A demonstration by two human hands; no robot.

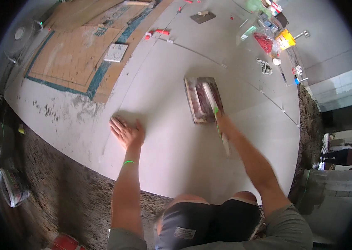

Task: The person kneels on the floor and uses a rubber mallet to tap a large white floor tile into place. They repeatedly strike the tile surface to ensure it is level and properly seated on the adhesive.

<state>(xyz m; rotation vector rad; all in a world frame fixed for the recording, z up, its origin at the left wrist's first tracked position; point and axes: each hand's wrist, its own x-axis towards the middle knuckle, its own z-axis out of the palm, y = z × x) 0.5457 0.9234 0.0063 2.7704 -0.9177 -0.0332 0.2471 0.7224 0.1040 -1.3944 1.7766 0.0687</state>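
Observation:
My left hand (pixel 126 132) lies flat on a large pale slab (pixel 159 162), fingers stretched out and slightly spread. A green line of light crosses that wrist. My right hand (pixel 222 121) is closed around a long pale stick-like handle (pixel 210 96), smeared by motion; its kind is unclear. Beneath the handle's far part is a rectangular float-like board (pixel 196 110), dark reddish-brown, with a lighter raised strip on top. It lies on the slab, or just above it. Most of my right hand's fingers are hidden.
Rough dark mortar (pixel 72 183) borders the slab's near edge. A bucket (pixel 12 187) stands at left. Brown sheeting (pixel 67 58) with teal tape covers the far left. A trowel (pixel 203 16) lies far ahead. A yellow bucket (pixel 285 39) stands among tools at far right. A person (pixel 346 156) is at right.

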